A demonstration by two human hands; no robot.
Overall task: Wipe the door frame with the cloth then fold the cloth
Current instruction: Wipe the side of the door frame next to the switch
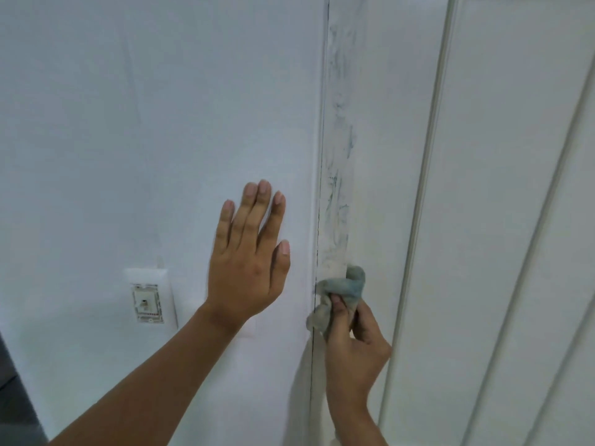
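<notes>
Right hand (351,346) nearest camera, fingers (338,305) pinched shut on bunched cloth (341,291), pressing it against door frame (338,188) low down. Bluish smears on frame above cloth. Left hand (248,268) spread flat, fingers wide, on wall (145,123) beside frame, holding nothing. Wall socket (148,300) further left. Cloth looks soft, light, limp; for folding, likely best taken by corners.

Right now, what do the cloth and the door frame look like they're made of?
Cloth: soft woven fabric, grey-blue, bunched and creased in the right hand. Door frame: probably white-painted wood, smooth, matte, streaked with bluish-grey smears; the paint hides the material.
</notes>
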